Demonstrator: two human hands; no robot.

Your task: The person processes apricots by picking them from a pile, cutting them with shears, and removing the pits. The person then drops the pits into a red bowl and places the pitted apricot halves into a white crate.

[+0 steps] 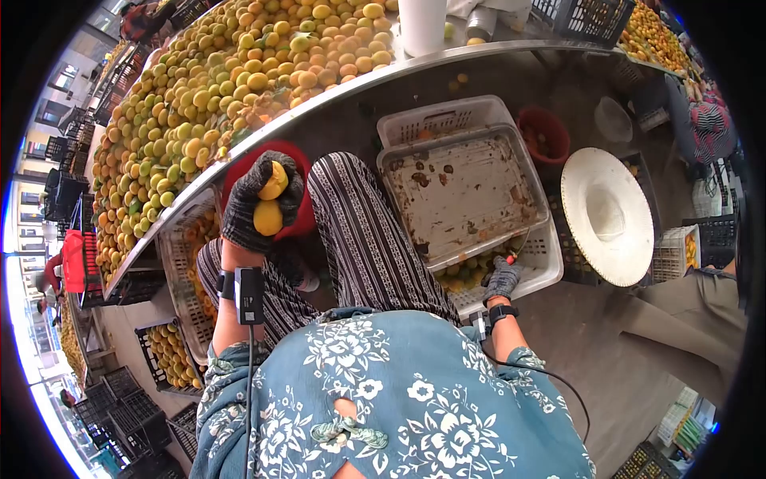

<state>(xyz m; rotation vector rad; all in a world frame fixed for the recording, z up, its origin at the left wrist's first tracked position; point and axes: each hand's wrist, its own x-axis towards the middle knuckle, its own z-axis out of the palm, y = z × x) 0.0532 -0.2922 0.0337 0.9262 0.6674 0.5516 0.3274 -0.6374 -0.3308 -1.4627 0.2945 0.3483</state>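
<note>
My left hand (259, 203), in a dark grey knit glove, is closed round yellow fruit; two yellow pieces (269, 216) show between the fingers, above a red bucket (301, 221). On the other side, my right hand (503, 279), in a grey glove, is closed on a small tool with a red part (511, 259). It is over the white crate (547, 259), which holds yellow and green fruit (463, 276). A dirty white tray (467, 191) rests on top of that crate.
A table edge (319, 92) curves ahead, bearing a large heap of fruit (199, 100). At the right are a white hat (608, 215), a red basin (544, 134) and another person's leg (686, 319). Fruit crates (171, 357) stand at the left.
</note>
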